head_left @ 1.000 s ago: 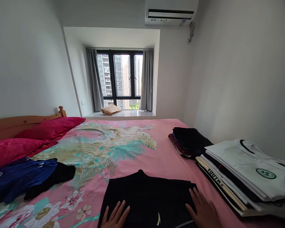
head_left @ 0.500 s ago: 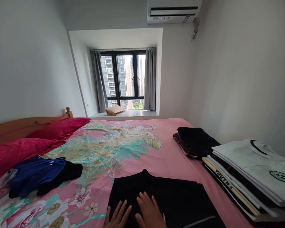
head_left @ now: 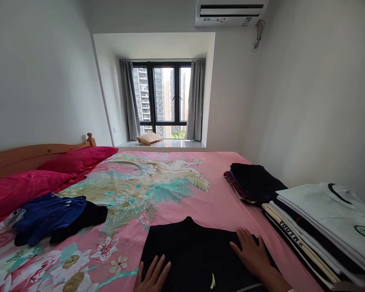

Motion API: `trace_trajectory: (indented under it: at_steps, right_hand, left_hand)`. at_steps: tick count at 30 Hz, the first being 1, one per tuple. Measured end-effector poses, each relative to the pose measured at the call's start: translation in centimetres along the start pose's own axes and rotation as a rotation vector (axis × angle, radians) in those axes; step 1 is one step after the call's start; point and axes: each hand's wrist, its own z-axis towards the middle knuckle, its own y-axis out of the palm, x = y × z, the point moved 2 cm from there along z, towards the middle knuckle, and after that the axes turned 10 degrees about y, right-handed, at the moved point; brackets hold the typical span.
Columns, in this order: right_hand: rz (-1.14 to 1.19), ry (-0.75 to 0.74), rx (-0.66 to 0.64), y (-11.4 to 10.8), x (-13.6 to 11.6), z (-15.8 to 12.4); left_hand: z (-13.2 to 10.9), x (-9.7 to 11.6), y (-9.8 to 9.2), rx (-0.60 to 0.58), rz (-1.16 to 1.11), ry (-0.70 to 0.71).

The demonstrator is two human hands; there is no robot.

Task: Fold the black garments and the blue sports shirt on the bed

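Observation:
A black garment point(head_left: 197, 251) lies spread on the bed, with a small pale mark low on it and a light stripe at the bottom edge of the view. My left hand point(head_left: 153, 275) rests flat on its left side, fingers spread. Over at the garment's upper right corner, my right hand point(head_left: 251, 251) lies palm down with its fingers stretched out. Neither hand holds anything. The garment's near part is cut off by the frame, so I cannot tell its exact kind.
To the right stand a stack of folded shirts point(head_left: 328, 219) and a pile of dark folded clothes point(head_left: 257, 182). Crumpled blue and black clothes point(head_left: 57, 217) lie left, near red pillows point(head_left: 27, 188). Beneath everything is the pink floral bedsheet point(head_left: 170, 207).
My right hand has moved from the middle of the black garment to its upper right corner, uncovering the pale mark. My left hand stays at the left side. The view has shifted slightly.

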Motion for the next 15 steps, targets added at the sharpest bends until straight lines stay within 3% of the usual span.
trace_trajectory:
  at_steps: [2, 4, 7, 10, 12, 15]
  right_hand:
    - [-0.011, 0.068, 0.011, -0.6, -1.3, -0.5]
    - [0.034, 0.04, 0.059, -1.3, -4.1, -1.9]
    - [0.176, -0.278, 0.17, -0.9, -9.7, -5.1]
    - [0.29, -0.635, 0.304, 2.0, -15.2, -8.8]
    - [0.327, -0.751, 0.431, 4.5, -17.3, -10.7]
    - [0.309, -0.77, 0.589, 6.9, -16.3, -11.6]
  left_hand:
    - [0.0, 0.0, -0.1, -0.006, 0.003, 0.007]
    - [0.0, 0.0, 0.0, 0.008, 0.024, 0.011]
    - [0.0, 0.0, 0.4, 0.022, 0.047, 0.0]
    - [0.0, -0.1, 0.7, 0.002, 0.037, -0.027]
    - [0.0, -0.2, 0.8, -0.01, 0.036, -0.036]
    - [0.0, 0.0, 0.5, -0.001, 0.063, -0.032]
